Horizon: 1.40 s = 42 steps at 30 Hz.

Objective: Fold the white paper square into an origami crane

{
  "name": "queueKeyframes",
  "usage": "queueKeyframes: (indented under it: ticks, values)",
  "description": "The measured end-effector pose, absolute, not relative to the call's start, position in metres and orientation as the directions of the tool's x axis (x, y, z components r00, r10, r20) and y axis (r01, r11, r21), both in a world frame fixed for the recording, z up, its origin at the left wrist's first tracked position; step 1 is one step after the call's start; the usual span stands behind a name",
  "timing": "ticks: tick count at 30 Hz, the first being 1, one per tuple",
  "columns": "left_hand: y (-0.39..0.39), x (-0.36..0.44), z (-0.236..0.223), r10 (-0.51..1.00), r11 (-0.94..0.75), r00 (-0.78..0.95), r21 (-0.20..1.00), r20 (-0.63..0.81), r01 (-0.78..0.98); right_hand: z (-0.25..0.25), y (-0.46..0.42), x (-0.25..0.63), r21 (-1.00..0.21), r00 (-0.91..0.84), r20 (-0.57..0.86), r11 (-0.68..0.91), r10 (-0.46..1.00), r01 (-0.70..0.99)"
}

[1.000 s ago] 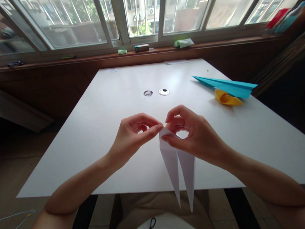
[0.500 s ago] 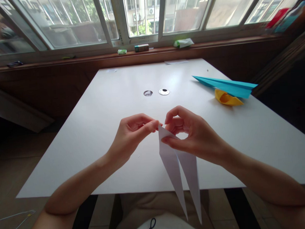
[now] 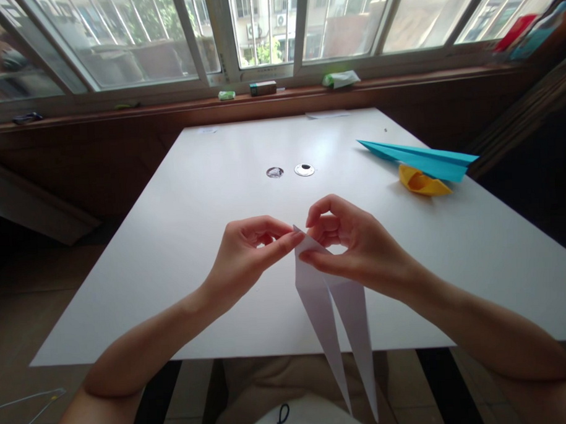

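A folded sheet of white paper (image 3: pixel 318 303) hangs from my hands over the near part of the table, its two long narrow points reaching down past the front edge. My left hand (image 3: pixel 259 244) pinches the paper near its pointed upper tip, thumb in front. On the upper right part, my right hand (image 3: pixel 351 237) grips the paper with its thumb in front; its other fingers are curled behind, partly hidden, with the index finger raised in a loop.
The white table (image 3: pixel 171 210) has two round badge-like discs near its middle. A blue paper plane (image 3: pixel 420 161) and a yellow paper boat (image 3: pixel 421 181) lie at the right. A small box (image 3: pixel 262 89) and packets stand on the window sill.
My left thumb and fingers have shifted slightly on the paper's tip, drawing back and then pinching it again. The paper's long points have swung to the right and lower.
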<state>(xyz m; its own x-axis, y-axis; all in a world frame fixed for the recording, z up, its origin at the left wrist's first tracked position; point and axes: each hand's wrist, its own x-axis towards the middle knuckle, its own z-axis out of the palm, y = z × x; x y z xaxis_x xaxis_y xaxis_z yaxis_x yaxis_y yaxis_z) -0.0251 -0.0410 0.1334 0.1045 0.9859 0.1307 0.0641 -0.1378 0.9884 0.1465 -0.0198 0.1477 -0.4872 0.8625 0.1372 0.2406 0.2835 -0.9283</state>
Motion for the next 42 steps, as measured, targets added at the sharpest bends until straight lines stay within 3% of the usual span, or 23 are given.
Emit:
queueKeyframes:
  ticks: [22, 33, 42]
  values:
    - [-0.0343, -0.0265, 0.1364, 0.967, -0.247, 0.081, 0.967, 0.242, 0.059, 0.1478, -0.0204, 0.1458, -0.921, -0.493, 0.135, 0.293, 0.86, 0.258]
    - [-0.0375, -0.0241, 0.1371, 0.97, -0.243, 0.051, 0.96, 0.238, 0.143, 0.1462, -0.021, 0.1473, -0.905, -0.487, 0.148, 0.316, 0.861, 0.284]
    - [-0.0368, -0.0266, 0.136, 0.967, -0.247, 0.083, 0.966, 0.24, 0.082, 0.1469, -0.0208, 0.1466, -0.914, -0.509, 0.126, 0.299, 0.851, 0.273]
